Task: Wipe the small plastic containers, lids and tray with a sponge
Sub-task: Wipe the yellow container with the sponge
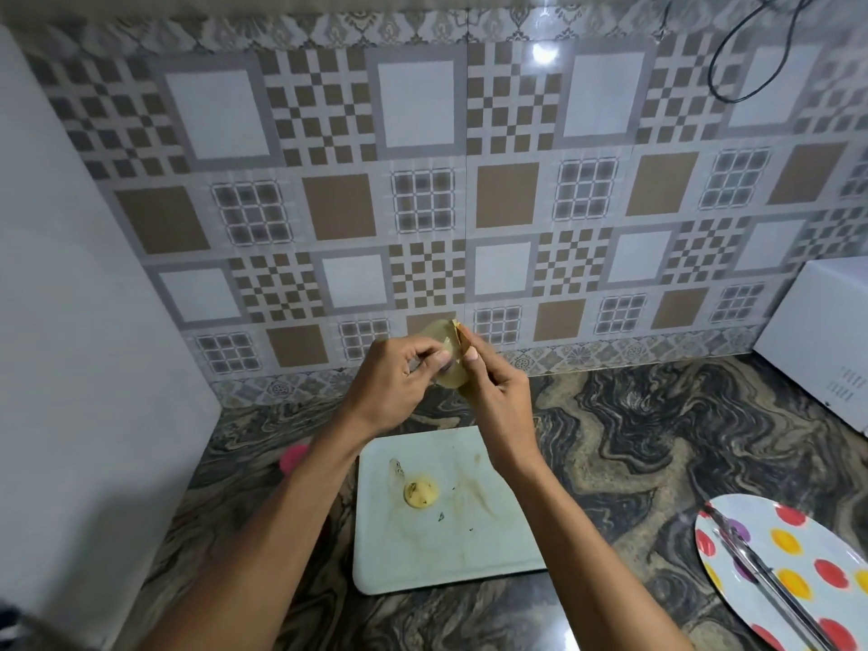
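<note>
I hold a small, pale yellow translucent plastic container (441,340) up in front of the tiled wall, pinched in my left hand (392,387). My right hand (500,399) presses a brownish-yellow sponge (460,338) against the container's right side; most of the sponge is hidden by my fingers. Below my hands a white tray (493,552) lies on the counter with smears and dark specks on it. A small round yellow lid (420,494) rests on the tray's left part.
A pink object (295,455) peeks out behind my left forearm. A polka-dot plate (808,547) with a metal utensil (770,575) sits at the right front. A white appliance (826,340) stands at the right, a white panel (70,321) at the left.
</note>
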